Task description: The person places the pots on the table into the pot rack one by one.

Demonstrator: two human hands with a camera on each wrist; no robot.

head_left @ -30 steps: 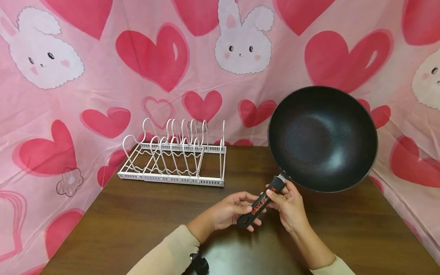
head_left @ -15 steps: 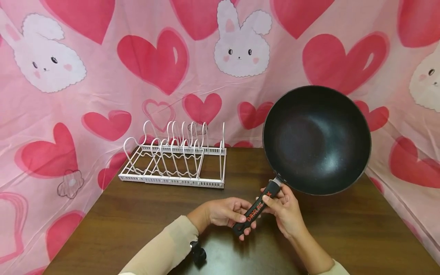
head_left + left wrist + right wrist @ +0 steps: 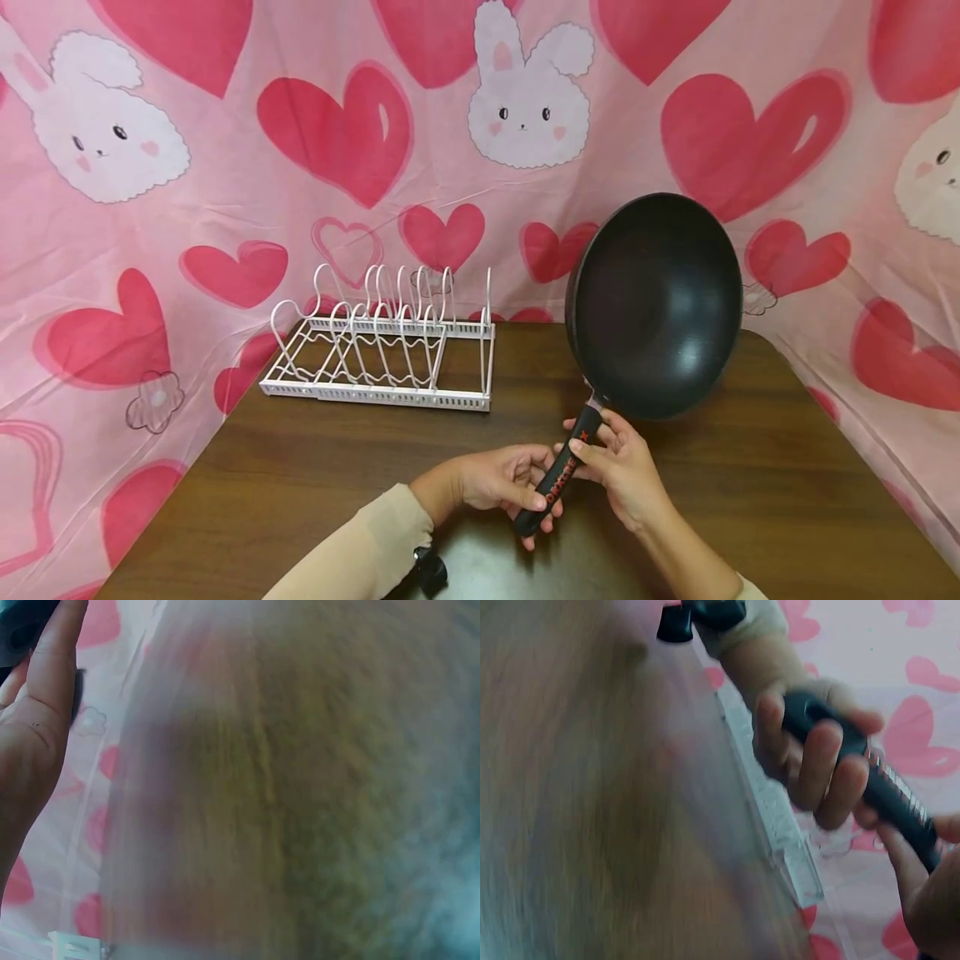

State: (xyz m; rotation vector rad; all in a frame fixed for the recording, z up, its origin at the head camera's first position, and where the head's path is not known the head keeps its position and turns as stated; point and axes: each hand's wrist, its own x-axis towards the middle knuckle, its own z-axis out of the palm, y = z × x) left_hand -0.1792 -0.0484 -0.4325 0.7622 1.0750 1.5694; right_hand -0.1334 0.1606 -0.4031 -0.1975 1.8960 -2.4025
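I'm holding up a black pan (image 3: 656,308)

On the left, a white wire rack (image 3: 405,399) is standing on the brown surface (image 3: 300,467). Nearer me, my left hand (image 3: 501,481) is pinching the low end of the handle (image 3: 561,477). Just beside it, my right hand (image 3: 621,473) is gripping the same handle higher up. Farthest right, the black pan is slanting above the surface, its hollow side facing me.
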